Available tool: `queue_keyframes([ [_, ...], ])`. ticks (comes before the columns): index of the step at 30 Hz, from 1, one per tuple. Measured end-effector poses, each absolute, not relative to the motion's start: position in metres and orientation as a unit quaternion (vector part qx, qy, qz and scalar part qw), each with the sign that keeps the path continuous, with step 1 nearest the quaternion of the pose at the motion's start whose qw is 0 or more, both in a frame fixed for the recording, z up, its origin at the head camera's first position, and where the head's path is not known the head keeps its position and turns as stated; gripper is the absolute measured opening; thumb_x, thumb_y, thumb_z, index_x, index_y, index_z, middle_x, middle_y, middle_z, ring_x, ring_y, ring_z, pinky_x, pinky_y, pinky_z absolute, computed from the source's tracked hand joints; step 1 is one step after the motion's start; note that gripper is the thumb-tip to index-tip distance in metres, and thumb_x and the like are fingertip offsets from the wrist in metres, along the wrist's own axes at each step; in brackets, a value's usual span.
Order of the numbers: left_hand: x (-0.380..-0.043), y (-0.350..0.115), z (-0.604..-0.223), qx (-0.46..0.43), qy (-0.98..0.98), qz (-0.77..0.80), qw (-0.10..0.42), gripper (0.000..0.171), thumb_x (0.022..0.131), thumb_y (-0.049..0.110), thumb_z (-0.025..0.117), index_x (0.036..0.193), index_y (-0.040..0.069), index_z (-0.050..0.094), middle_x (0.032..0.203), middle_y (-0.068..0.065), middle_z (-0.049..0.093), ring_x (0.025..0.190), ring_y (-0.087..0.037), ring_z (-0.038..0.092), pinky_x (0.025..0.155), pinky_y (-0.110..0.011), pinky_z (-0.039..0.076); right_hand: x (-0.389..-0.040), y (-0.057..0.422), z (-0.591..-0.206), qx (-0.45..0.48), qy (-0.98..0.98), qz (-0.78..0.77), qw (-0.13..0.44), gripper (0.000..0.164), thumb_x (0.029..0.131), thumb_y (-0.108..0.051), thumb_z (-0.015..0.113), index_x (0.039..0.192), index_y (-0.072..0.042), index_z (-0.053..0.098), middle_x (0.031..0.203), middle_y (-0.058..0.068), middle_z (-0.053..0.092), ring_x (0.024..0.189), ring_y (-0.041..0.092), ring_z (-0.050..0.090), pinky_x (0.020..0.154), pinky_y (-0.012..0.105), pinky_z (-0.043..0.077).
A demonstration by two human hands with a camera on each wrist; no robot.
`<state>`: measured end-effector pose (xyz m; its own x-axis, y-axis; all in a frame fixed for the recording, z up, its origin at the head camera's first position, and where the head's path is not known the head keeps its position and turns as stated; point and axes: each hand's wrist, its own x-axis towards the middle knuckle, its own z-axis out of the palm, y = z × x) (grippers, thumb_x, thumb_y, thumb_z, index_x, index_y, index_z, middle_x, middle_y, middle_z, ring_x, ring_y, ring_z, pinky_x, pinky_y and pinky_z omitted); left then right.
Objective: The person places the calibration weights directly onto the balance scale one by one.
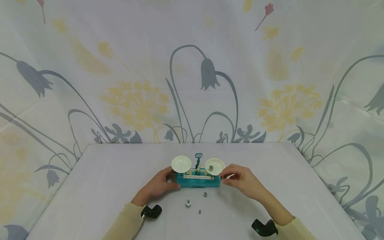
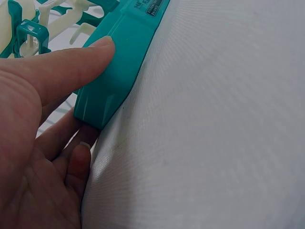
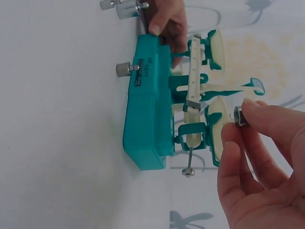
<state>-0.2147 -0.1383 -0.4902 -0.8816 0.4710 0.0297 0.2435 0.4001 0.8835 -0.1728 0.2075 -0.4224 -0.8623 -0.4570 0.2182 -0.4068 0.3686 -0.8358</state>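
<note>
The left hand (image 1: 159, 185) of the person comes in low from the side, with its thumb lying on the front of the teal base (image 1: 196, 182) and its other fingers at the end and behind it; so this grip is closed on the left end of the balance scale (image 1: 198, 171), which stands upright on the desk (image 1: 120, 173). The right hand (image 1: 244, 181) is held beside the other end, its fingers bent and the tips of thumb and forefinger brought near each other at the edge of the right pan (image 1: 220, 162). In the right wrist view a metal weight (image 3: 241, 117) shows between these tips, but one cannot tell if this grip pinches it or if it is behind them. Inside the right pan is one small weight; the left pan (image 1: 181, 164) is above the left fingers. Three more weights (image 1: 188, 203) stand on the desk before the base.
</note>
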Motion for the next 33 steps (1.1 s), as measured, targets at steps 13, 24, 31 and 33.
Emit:
queue_keyframes([
  [13, -0.214, -0.138, -0.489, 0.223, 0.82, 0.514, 0.116, 0.066, 0.084, 0.015, 0.08, 0.141, 0.004, 0.05, 0.14, -0.012, 0.055, 0.132, -0.034, 0.048, 0.113, -0.053, 0.034, -0.176, 0.205, -0.42, -0.23, 0.838, -0.494, -0.026, 0.021, 0.088, -0.002, 0.074, 0.107, -0.01, 0.074, 0.105, 0.002, 0.068, 0.091, 0.017, 0.065, 0.078, 0.027, 0.058],
  [24, -0.214, -0.138, -0.492, 0.215, 0.824, 0.512, 0.112, 0.066, 0.083, 0.017, 0.081, 0.14, 0.005, 0.051, 0.138, -0.011, 0.056, 0.131, -0.034, 0.049, 0.112, -0.053, 0.035, -0.18, 0.205, -0.417, -0.234, 0.837, -0.492, -0.049, 0.021, 0.087, 0.0, 0.075, 0.107, -0.006, 0.074, 0.103, 0.001, 0.068, 0.09, 0.016, 0.065, 0.076, 0.027, 0.058],
  [31, -0.215, -0.138, -0.494, 0.212, 0.83, 0.505, 0.107, 0.066, 0.083, 0.019, 0.081, 0.141, 0.005, 0.051, 0.137, -0.011, 0.057, 0.13, -0.034, 0.049, 0.112, -0.054, 0.035, -0.185, 0.203, -0.413, -0.244, 0.836, -0.488, -0.057, 0.02, 0.088, -0.001, 0.074, 0.107, -0.006, 0.074, 0.103, 0.001, 0.068, 0.09, 0.016, 0.065, 0.078, 0.027, 0.058],
  [33, -0.215, -0.139, -0.494, 0.211, 0.831, 0.503, 0.106, 0.066, 0.083, 0.019, 0.081, 0.141, 0.004, 0.051, 0.137, -0.012, 0.057, 0.13, -0.035, 0.049, 0.111, -0.055, 0.035, -0.186, 0.202, -0.412, -0.244, 0.839, -0.483, -0.057, 0.02, 0.088, -0.002, 0.074, 0.108, -0.007, 0.074, 0.103, 0.001, 0.068, 0.091, 0.016, 0.065, 0.078, 0.026, 0.058],
])
